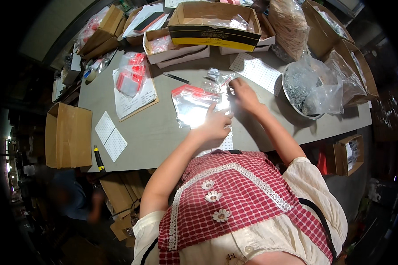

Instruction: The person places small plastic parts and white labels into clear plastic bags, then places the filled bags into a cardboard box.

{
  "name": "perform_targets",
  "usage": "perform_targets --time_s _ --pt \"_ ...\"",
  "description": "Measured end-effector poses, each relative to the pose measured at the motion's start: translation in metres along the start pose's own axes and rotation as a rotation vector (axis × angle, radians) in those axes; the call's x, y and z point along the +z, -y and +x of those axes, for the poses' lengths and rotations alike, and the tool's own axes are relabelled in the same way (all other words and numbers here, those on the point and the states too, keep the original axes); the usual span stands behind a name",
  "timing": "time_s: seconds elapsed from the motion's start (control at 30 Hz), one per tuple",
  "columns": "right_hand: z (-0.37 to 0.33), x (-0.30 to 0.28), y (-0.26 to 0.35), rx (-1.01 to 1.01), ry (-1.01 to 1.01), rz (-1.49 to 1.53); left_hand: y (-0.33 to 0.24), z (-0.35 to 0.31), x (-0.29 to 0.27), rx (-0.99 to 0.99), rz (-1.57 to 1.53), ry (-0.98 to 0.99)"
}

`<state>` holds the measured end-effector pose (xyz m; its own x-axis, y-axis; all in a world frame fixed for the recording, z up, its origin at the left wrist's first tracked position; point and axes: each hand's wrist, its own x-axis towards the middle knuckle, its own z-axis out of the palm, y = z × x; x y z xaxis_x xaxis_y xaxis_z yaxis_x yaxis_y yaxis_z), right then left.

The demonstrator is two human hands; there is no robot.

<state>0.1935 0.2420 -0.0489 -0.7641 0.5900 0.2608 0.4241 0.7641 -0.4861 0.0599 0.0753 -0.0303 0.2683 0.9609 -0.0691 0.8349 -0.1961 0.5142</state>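
Observation:
My left hand [216, 124] lies over the lower right edge of a stack of clear zip bags [191, 108] with red tops. Its fingers are stretched out and partly lost in glare. My right hand [244, 93] has its fingers bent in a pinch at the edge of a small clear plastic bag [227, 82] with a red strip. Just beyond lie some small clear packets [213, 73]. A white sheet with rows of small dots [227, 142] shows below my left hand, partly hidden by it. To the left of the packets is a black pen [177, 78].
A metal bowl of small metal parts [298, 90] stands at right, beside a dotted sheet [257, 73]. Cardboard boxes [214, 33] line the back. At left are a clipboard [139, 106] with red-topped bags, a yellow-black cutter [99, 159] and an open carton [68, 137].

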Motion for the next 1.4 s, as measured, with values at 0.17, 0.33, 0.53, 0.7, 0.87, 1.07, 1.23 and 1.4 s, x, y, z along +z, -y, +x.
perform_targets --time_s 0.17,0.33,0.53,0.7,0.87,1.07,1.23,1.4 --pt "-0.011 -0.009 -0.033 0.203 -0.136 0.065 -0.003 0.004 -0.003 0.015 -0.003 0.033" --pt "-0.026 0.004 -0.021 0.056 -0.12 -0.056 0.004 0.005 -0.004 0.044 -0.06 0.026" --pt "-0.02 -0.01 -0.039 0.242 0.02 0.148 0.004 -0.009 0.004 0.038 -0.09 -0.171" --pt "0.005 -0.034 -0.068 0.377 -0.131 0.469 0.001 -0.016 -0.003 0.001 -0.155 -0.156" --pt "0.062 -0.022 -0.14 0.452 -0.173 0.376 0.0 -0.018 -0.008 -0.007 -0.181 -0.15" --pt "0.084 -0.006 -0.119 0.482 -0.159 -0.196 0.003 -0.019 -0.006 -0.008 -0.222 -0.163" --pt "0.073 0.004 -0.121 0.377 -0.323 -0.131 0.008 -0.019 -0.004 -0.014 -0.215 -0.12" --pt "0.074 0.011 -0.126 0.355 -0.344 -0.26 0.011 -0.019 -0.005 -0.018 -0.22 -0.113"
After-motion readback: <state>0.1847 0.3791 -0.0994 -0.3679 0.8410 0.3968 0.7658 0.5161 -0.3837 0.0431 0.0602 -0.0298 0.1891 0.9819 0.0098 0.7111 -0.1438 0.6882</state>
